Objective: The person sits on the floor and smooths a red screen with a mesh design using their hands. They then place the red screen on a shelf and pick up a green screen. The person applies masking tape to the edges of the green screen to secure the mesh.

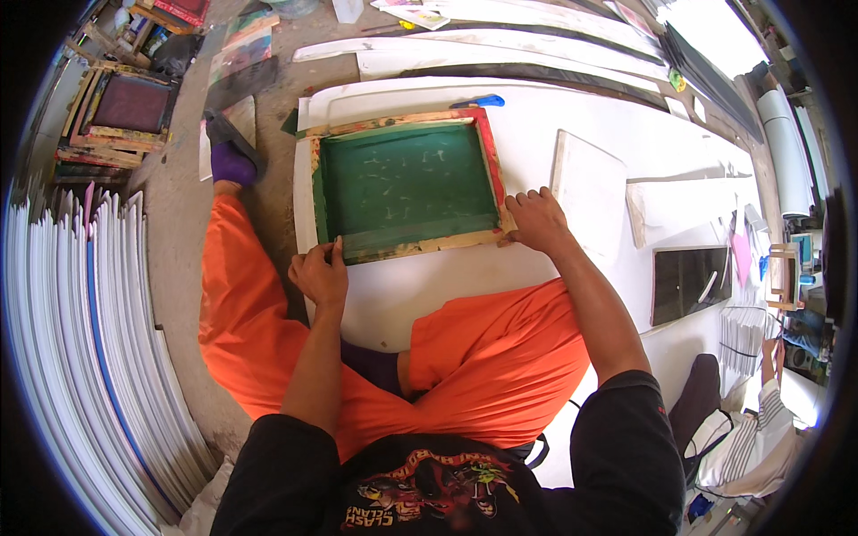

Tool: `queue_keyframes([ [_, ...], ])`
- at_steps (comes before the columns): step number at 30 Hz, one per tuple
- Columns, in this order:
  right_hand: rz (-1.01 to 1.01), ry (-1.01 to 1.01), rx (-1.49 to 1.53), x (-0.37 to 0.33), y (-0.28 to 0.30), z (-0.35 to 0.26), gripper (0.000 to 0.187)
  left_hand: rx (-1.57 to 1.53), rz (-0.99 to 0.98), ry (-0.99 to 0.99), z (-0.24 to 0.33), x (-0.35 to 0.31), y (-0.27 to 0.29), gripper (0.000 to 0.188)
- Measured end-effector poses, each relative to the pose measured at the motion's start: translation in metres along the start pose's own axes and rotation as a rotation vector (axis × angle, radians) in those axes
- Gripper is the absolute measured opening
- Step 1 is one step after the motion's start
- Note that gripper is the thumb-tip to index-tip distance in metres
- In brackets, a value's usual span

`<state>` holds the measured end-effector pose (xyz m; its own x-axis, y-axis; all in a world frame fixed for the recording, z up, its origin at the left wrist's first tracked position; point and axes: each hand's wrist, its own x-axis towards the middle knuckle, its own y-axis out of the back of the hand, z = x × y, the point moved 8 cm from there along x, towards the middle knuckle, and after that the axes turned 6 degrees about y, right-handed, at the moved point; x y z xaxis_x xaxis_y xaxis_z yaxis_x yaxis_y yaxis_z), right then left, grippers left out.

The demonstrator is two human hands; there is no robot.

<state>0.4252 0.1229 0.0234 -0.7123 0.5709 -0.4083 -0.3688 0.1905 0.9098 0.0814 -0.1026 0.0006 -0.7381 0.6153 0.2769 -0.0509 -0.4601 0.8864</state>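
A wooden-framed printing screen (407, 183) with green mesh was laid flat on a white board (536, 125) on the floor, just beyond the crossed legs in orange trousers (483, 357). Its near left corner was gripped by the left hand (320, 272), fingers curled and pinching the frame's edge. Its near right corner was pressed by the right hand (536, 221), fingers held close together over the wood; a stack of white sheets (80, 330) was seen at the far left.

Green-meshed printing screen (407, 183) in a wooden frame, red along its right edge, flat on the white sheet at centre. Stack of framed screens (121, 112), topmost maroon, far upper left. Dark rectangular panel (688, 281) at right.
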Motion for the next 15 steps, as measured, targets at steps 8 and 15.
queue_keyframes([
  [8, 0.024, -0.018, 0.049, -0.002, -0.006, 0.006, 0.081, 0.004, -0.04, 0.046, -0.005, 0.0, -0.005, 0.031],
  [15, 0.029, -0.027, 0.045, -0.001, -0.011, 0.006, 0.084, -0.192, -0.143, 0.167, -0.016, 0.004, -0.013, 0.035],
])
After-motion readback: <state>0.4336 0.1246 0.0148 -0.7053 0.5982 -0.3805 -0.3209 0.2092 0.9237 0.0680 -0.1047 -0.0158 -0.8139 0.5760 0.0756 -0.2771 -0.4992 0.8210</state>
